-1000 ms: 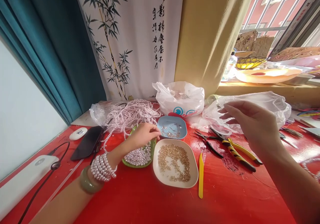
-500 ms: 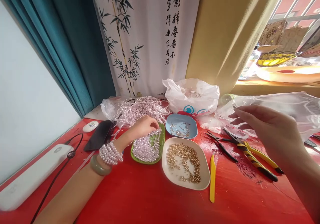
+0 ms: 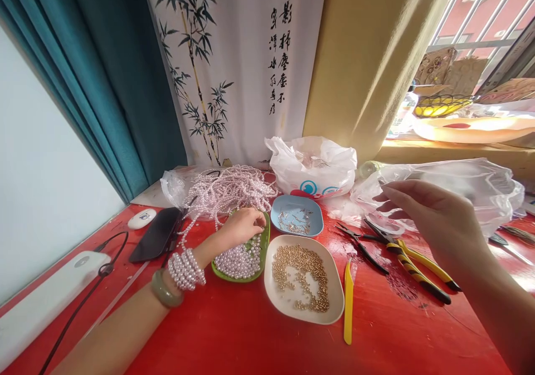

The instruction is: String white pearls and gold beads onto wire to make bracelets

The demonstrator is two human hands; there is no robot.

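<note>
My left hand (image 3: 246, 227), with pearl bracelets (image 3: 186, 269) and a jade-like bangle (image 3: 165, 288) on its wrist, reaches into the green dish (image 3: 266, 252) of pale pink pearl beads (image 3: 238, 259). Its fingers are curled together and pointed down; whatever they hold is hidden. Raised at the right, my right hand (image 3: 422, 202) has thumb and forefinger pinched, and what is between them is too small to make out. Gold beads (image 3: 320, 277) lie in the cream dish (image 3: 270, 297). A blue dish (image 3: 317, 219) holds small metal findings (image 3: 296, 222).
Pearl strands (image 3: 229, 188) are heaped behind the green dish. A white plastic bag (image 3: 313, 166) stands at the back. Pliers (image 3: 418, 263) and yellow tweezers (image 3: 348, 302) lie to the right. A phone (image 3: 155, 235) and a white power strip (image 3: 54, 297) are at the left.
My left hand has shifted slightly within the green dish, its fingers lower towards the beads. My right hand stays raised and pinched. The view has turned a little to the right.
</note>
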